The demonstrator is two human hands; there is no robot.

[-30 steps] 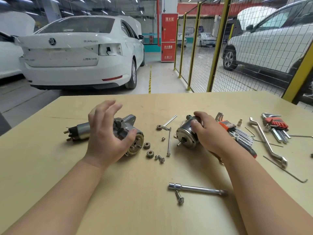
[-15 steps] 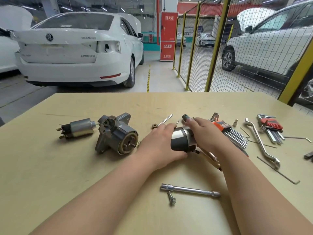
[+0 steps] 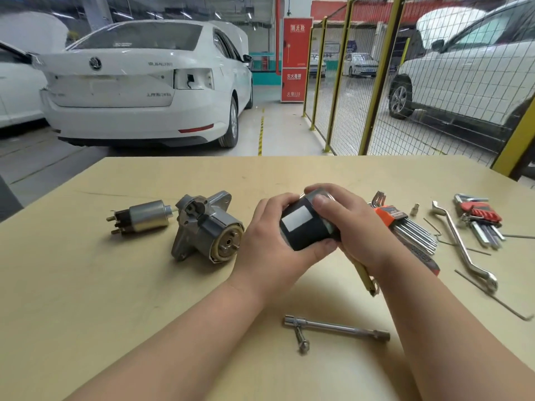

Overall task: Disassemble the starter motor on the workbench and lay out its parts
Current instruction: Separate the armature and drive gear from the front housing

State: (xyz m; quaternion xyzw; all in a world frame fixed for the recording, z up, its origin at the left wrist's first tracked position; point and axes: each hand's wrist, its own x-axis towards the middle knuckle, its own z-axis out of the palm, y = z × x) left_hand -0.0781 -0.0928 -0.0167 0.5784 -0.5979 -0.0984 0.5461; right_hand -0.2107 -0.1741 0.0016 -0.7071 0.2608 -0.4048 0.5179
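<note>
I hold the dark cylindrical motor body, which bears a pale label, just above the workbench at centre. My left hand grips its near end from below. My right hand wraps over its far end. To the left lies the grey drive-end housing, its round brass-coloured face turned toward me. Further left the silver solenoid rests on its side. The small gears and long bolts are hidden behind my hands.
A socket bar and a bolt lie near me. Right of my hands are an orange hex-key set, a bent ring spanner, a red hex-key set and loose hex keys. Beyond the bench are parked cars and a mesh fence.
My left hand left the drive-end housing and moved right onto the motor body. Both hands have lifted and turned the body so its labelled side faces up.
</note>
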